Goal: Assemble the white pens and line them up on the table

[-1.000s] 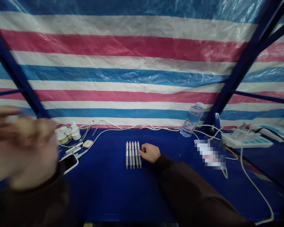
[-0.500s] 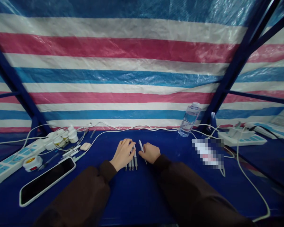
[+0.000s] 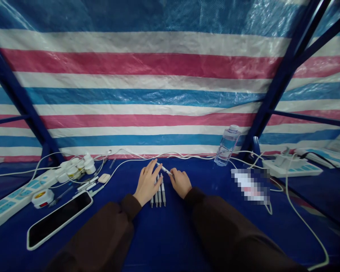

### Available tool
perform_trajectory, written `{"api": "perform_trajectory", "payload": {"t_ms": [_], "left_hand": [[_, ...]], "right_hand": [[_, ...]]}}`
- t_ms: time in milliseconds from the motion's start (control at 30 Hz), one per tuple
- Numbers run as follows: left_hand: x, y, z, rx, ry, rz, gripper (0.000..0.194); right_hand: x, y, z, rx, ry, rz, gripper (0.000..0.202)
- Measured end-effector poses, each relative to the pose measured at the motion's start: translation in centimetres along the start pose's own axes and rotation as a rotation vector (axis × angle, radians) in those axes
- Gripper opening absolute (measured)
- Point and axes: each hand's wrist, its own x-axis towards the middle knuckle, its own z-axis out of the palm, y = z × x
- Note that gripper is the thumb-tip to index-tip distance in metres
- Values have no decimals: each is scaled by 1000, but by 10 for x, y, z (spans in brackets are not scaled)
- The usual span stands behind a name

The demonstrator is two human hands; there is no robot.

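Note:
My right hand (image 3: 181, 183) pinches a white pen (image 3: 165, 170) by its near end, between thumb and fingers. The pen slants up to the left, and its far end lies close to my left fingertips; whether they touch it I cannot tell. My left hand (image 3: 146, 183) is spread over a row of several pens (image 3: 163, 193) lying side by side on the blue tabletop (image 3: 170, 234). Their grey lower ends point toward me, and my left fingers partly cover their upper parts.
A phone (image 3: 59, 221), an extension lead (image 3: 19, 194) with plugs and a small pale case (image 3: 104, 178) lie at left. A clear bottle (image 3: 227, 146) stands back right, near another power strip (image 3: 293, 168). White cables (image 3: 187, 156) run along the striped sheet (image 3: 158, 121).
The pen in my right hand has swung from nearly upright in the view to slanting left, its far end now by my left fingertips. My left fingers have spread and reached slightly forward.

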Motion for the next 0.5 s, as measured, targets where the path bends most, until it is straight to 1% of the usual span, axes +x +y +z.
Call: {"api": "perform_trajectory", "payload": {"t_ms": [133, 233, 300, 400, 500], "left_hand": [[0, 1, -2, 53, 11, 81, 41], [-1, -1, 0, 46, 15, 130, 35], [-1, -3, 2, 31, 11, 139, 29], [-2, -6, 2, 27, 0, 112, 26], [-2, -7, 1, 43, 8, 66, 25]], "right_hand": [[0, 0, 2, 144, 52, -173, 13], [0, -1, 0, 256, 89, -289, 12], [-1, -2, -2, 318, 107, -349, 14], [0, -2, -3, 330, 110, -394, 21], [0, -1, -2, 227, 106, -376, 33]]}}
